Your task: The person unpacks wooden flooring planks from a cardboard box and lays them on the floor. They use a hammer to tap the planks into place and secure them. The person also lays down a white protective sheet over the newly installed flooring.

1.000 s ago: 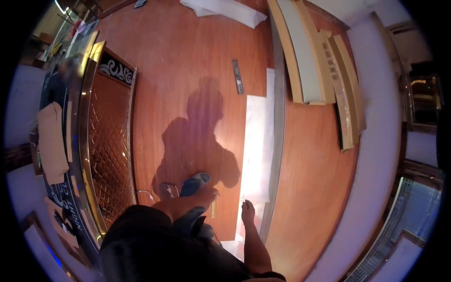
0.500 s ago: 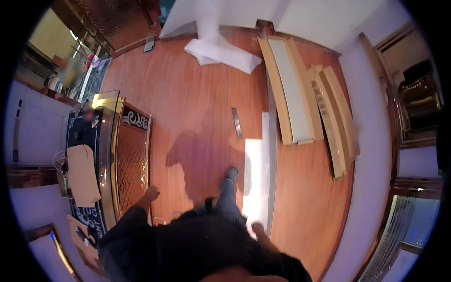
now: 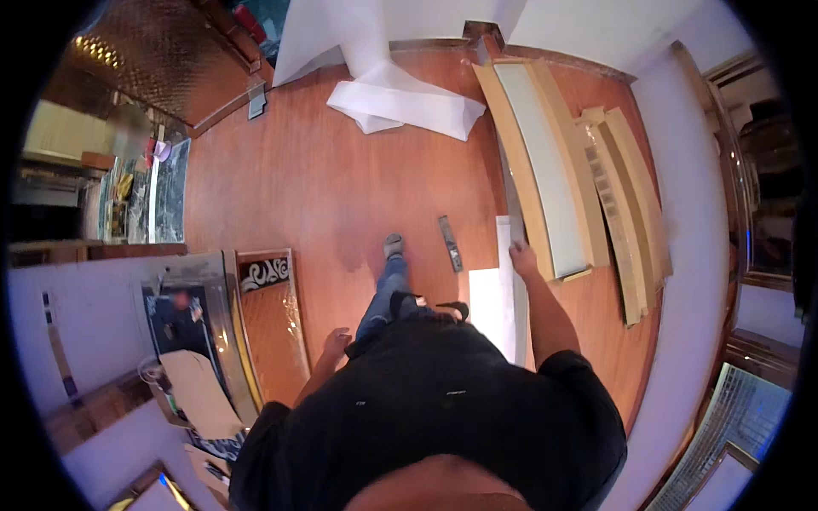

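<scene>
My left hand [image 3: 337,342] hangs beside my left hip with its fingers loosely apart and nothing in it. It is over the reddish wood floor, to the right of a glossy brown quilted panel [image 3: 274,336]. My right hand [image 3: 522,256] is stretched forward on the right, fingers slightly bent, with no held thing visible. In the picture it overlaps a long white strip [image 3: 504,294] on the floor; whether it touches the strip I cannot tell. Just left of that hand lies a short dark metal bar [image 3: 450,244]. One grey-shod foot [image 3: 393,246] is forward on the floor.
Open cardboard packaging with a long pale panel [image 3: 545,170] lies at the right, beside another long carton [image 3: 626,204]. White sheeting [image 3: 409,106] spreads at the far wall. A dark counter with a piece of cardboard [image 3: 200,393] stands at the left.
My view has shifted. My right hand has swung forward from my side, and my left hand has come back toward my body. A foot is now forward on the left of the bar.
</scene>
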Tool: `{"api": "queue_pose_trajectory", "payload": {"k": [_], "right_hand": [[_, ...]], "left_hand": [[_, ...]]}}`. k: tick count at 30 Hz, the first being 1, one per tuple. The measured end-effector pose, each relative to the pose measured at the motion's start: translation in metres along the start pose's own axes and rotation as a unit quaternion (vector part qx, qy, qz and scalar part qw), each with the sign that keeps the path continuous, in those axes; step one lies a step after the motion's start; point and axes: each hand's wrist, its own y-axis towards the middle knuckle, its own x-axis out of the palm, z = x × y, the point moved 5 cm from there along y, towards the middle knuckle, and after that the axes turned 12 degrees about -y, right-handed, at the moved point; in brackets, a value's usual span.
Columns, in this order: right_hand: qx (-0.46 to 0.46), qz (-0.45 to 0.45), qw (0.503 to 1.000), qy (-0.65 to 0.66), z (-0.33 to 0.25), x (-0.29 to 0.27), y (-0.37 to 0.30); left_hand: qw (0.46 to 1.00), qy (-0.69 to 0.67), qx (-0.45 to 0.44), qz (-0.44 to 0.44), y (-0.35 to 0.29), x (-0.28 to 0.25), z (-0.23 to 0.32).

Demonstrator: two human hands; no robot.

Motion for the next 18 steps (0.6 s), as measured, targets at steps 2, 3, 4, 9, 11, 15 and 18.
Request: {"api": "queue_pose_trajectory", "payload": {"k": [2, 3, 4, 9, 11, 15, 18], "right_hand": [[0.049, 0.011, 0.995, 0.082, -0.050, -0.010, 0.048], [0.067, -0.008, 0.994, 0.082, -0.075, -0.007, 0.060], [0.041, -0.029, 0.997, 0.056, -0.109, -0.005, 0.072], [0.014, -0.055, 0.997, 0.053, -0.171, 0.031, 0.148], [0.064, -0.067, 0.995, 0.039, -0.157, 0.035, 0.186], [0.137, -0.155, 0.978, 0.004, -0.154, 0.056, 0.315], [0.136, -0.149, 0.978, -0.059, -0.119, 0.110, 0.432]], "left_hand": [[0.998, 0.037, -0.040, 0.007, 0.044, -0.034, 0.016], [0.992, 0.105, -0.070, 0.007, 0.071, -0.057, 0.026], [0.981, 0.156, -0.113, 0.012, 0.090, -0.087, 0.039], [0.786, 0.549, 0.283, -0.002, 0.245, -0.146, 0.265], [0.981, 0.118, 0.104, 0.111, 0.296, -0.094, 0.381], [0.975, 0.008, 0.097, 0.198, 0.352, -0.050, 0.505], [0.957, 0.279, 0.011, 0.083, 0.386, -0.027, 0.485]]}}
